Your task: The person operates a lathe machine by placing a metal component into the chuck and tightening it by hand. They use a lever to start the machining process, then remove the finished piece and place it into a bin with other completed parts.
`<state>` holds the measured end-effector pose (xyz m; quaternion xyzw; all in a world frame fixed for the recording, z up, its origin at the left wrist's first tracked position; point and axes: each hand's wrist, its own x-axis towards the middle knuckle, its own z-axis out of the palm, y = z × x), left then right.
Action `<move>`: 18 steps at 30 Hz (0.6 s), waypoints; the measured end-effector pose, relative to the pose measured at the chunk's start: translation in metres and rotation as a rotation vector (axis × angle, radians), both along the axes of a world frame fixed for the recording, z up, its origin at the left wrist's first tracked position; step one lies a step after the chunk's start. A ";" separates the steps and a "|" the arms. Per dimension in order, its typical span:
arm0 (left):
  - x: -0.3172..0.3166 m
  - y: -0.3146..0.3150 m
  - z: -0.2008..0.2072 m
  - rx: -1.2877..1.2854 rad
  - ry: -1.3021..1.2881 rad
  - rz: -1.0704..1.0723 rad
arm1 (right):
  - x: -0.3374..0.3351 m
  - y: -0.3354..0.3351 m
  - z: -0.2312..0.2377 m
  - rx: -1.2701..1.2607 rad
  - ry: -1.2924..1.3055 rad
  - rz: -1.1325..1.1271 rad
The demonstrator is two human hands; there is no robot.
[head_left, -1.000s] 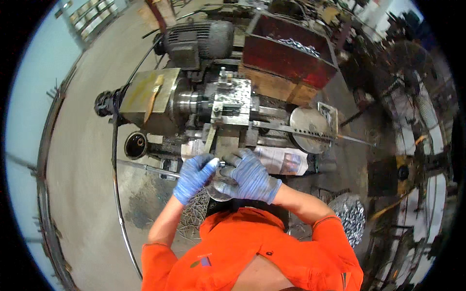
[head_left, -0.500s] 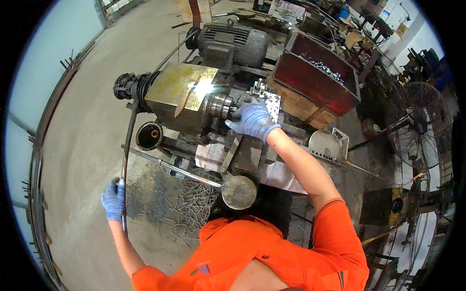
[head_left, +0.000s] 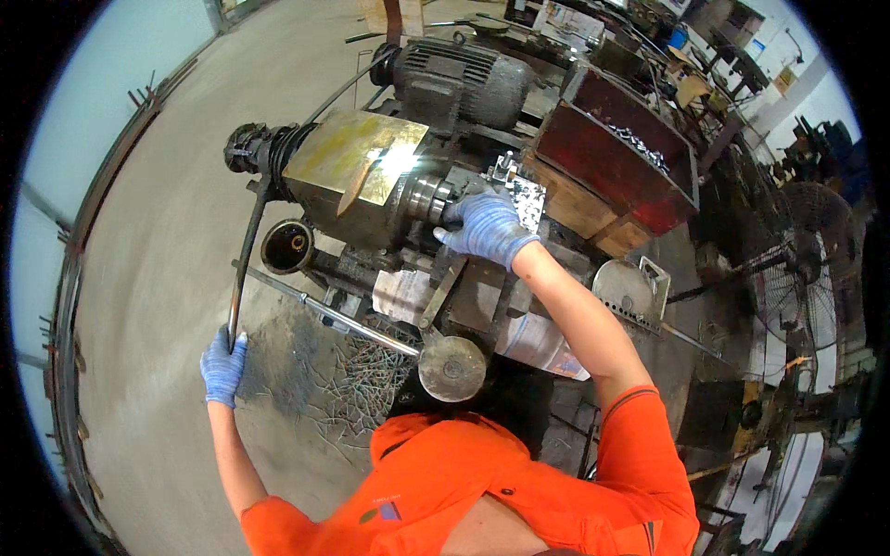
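Reaching over a grimy machine (head_left: 362, 222)

It fills the middle of the view, on a pale floor (head_left: 158, 278). At its far right sits a red bin (head_left: 593, 153) with small shiny metal pieces (head_left: 635, 144) inside, resting on a wooden box (head_left: 575, 199). A dark, ribbed motor (head_left: 464, 85) lies to the left of the bin. The person wears an orange shirt (head_left: 454, 454).

From the machine's left end a long lever (head_left: 247, 255) runs down to the left hand (head_left: 224, 369), in a blue glove; that grip is closed around the lever's lower part. A bright rod (head_left: 357, 324) slants across to a round plate (head_left: 451, 369) in front of the shirt, and a heap of thin metal scraps (head_left: 366, 389) lies on the floor below the rod.

The right hand (head_left: 489, 224), gloved alike, is bent over the machine beside a round steel collar (head_left: 425, 199) and a shiny metal block (head_left: 528, 199). Its fingertips are partly hidden, so I cannot tell whether this grip holds anything. A brush (head_left: 353, 193) lies on the yellowish cover (head_left: 320, 153) left of the collar.
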<state>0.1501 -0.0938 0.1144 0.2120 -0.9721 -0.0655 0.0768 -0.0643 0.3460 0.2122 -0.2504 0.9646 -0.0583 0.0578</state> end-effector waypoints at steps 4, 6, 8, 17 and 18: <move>0.030 -0.006 0.005 0.066 -0.109 0.038 | -0.003 -0.009 0.006 0.100 0.040 0.059; 0.050 -0.003 0.011 0.036 -0.179 0.081 | -0.006 -0.016 0.015 0.161 -0.030 0.050; 0.066 0.000 0.014 0.076 -0.218 0.139 | -0.009 -0.019 0.010 0.126 -0.022 0.028; 0.052 -0.099 -0.028 -0.396 0.022 -0.081 | -0.007 -0.016 -0.005 0.016 0.150 0.063; 0.041 -0.129 -0.027 -0.531 -0.034 -0.068 | -0.005 -0.018 -0.003 -0.011 0.165 0.074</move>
